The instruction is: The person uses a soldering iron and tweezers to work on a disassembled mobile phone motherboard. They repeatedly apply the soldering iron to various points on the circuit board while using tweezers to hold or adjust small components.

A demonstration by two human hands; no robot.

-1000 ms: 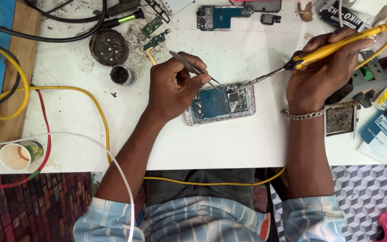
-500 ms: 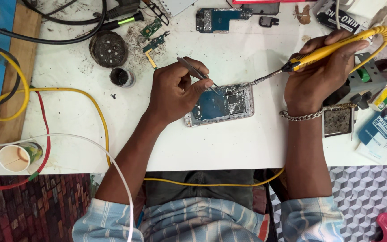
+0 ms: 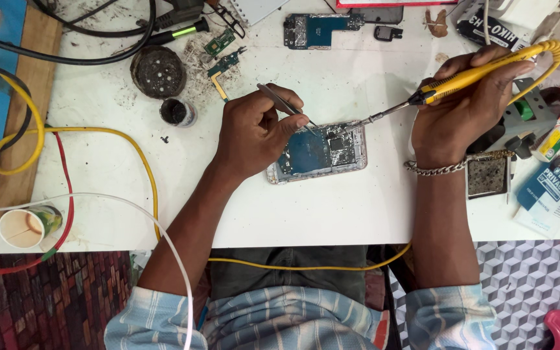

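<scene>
Nearest the body, both forearms in rolled striped sleeves reached over the edge of the white table (image 3: 332, 214), with a yellow cable (image 3: 306, 266) hanging slack below the edge. Left hand (image 3: 254, 133) rested on the table at the left end of the opened phone (image 3: 322, 152), fingers closed in a pinch on thin metal tweezers (image 3: 283, 104); tweezer tips pointed down onto the exposed board inside the phone. Phone lay flat near mid-table, tilted slightly, back cover off. Right hand (image 3: 465, 110), metal bracelet at the wrist, was wrapped closed around the yellow soldering iron (image 3: 468, 78), held pen-style; its metal tip reached the upper right part of the phone board, just beside the tweezer tips. Just right of that wrist sat a small square dark pad (image 3: 487, 176). Left of the left hand stood a small dark pot (image 3: 176, 111) and, beyond it, a round black tin (image 3: 158, 70). A paper cup (image 3: 24, 228) stood at the near left edge. Farther back lay a loose blue circuit board (image 3: 319, 29) and small green board pieces (image 3: 221, 55).
</scene>
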